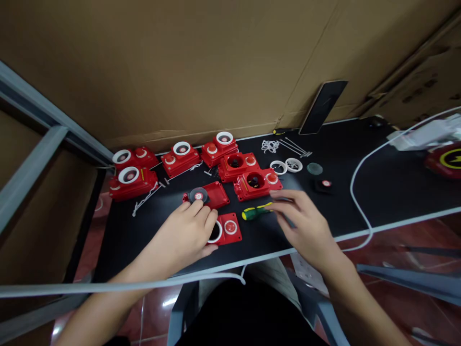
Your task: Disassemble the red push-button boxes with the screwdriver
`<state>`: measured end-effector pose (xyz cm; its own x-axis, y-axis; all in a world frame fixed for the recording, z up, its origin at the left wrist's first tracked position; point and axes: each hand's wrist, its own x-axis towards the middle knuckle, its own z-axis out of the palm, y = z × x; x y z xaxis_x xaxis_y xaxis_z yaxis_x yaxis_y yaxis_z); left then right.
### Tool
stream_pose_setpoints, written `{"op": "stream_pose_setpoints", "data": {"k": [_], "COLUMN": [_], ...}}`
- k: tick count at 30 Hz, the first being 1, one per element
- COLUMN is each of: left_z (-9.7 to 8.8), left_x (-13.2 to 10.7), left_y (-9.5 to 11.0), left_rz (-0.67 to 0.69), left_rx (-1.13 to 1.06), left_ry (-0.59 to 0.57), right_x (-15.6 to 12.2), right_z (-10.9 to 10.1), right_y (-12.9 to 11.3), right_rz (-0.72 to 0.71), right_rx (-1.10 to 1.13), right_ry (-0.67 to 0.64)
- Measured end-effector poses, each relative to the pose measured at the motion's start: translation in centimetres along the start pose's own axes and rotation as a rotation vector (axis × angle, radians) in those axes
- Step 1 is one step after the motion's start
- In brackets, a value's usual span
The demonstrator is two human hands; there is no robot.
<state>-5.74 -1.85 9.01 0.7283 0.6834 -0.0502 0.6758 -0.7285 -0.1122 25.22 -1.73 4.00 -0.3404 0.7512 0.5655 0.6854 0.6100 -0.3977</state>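
Note:
My left hand [192,228] is closed on the left side of a red cover [236,235] with a white ring and a round red lens, its thumb at the near edge. Just beyond my fingers a black disc with a red-and-white centre [199,194] lies by a red housing part [218,193]. My right hand [300,221] has its fingertips at the shaft end of a green-and-yellow screwdriver [255,212], whose handle points left. The shaft is mostly hidden by the fingers. Two open red housings [239,191] [225,171] with black parts inside sit beyond the screwdriver.
Several red units with white rings [182,158] stand along the back left. White rings [293,165], white cords [270,146], a clear disc [314,168] and a small black part [324,185] lie to the right. A white cable [355,187] crosses the table's edge [396,223].

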Motion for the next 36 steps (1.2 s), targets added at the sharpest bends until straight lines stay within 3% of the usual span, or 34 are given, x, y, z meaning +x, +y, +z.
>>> {"op": "stream_pose_setpoints", "data": {"k": [4,6,9,13,18,24,27,30,33,36], "left_z": [-0.7,-1.4,-1.9,-0.8,0.7,0.2,0.0,0.2,0.5,0.9], "left_x": [-0.4,-0.6,-1.0,-1.1,-0.7,-0.4,-0.3,-0.2,0.0,0.2], "left_y": [-1.7,-3.4,-6.2,-8.5,-9.0,-8.5,-8.3,-8.3,-8.2,-8.2], "left_rz": [-0.013,-0.104,-0.277,-0.334,-0.337,-0.307,-0.314,-0.343,-0.327,-0.305], "left_rx": [-0.121,-0.210,-0.313,-0.448,-0.479,-0.416,-0.396,-0.374,-0.352,-0.345], "left_ry": [0.122,0.154,0.203,0.122,0.046,0.023,0.016,0.019,0.014,0.005], "right_x": [2.0,3.8,7.0,10.6,11.9,12.0,11.8,10.5,8.3,6.4], "right_z": [-0.8,-0.2,2.0,5.6,8.0,8.6,6.4,1.6,-4.0,-7.3], "right_y": [-2.4,-3.3,-4.0,-4.6,-4.5,-4.6,-4.6,-3.1,0.9,6.7], "right_rz": [-0.086,-0.139,-0.230,-0.338,-0.321,-0.335,-0.349,-0.298,-0.052,0.187], "right_rx": [0.089,0.103,0.100,-0.001,0.016,0.026,-0.072,-0.181,-0.384,-0.565], "right_ry": [0.159,0.169,-0.007,-0.226,-0.357,-0.280,-0.195,-0.030,0.149,0.216]}}
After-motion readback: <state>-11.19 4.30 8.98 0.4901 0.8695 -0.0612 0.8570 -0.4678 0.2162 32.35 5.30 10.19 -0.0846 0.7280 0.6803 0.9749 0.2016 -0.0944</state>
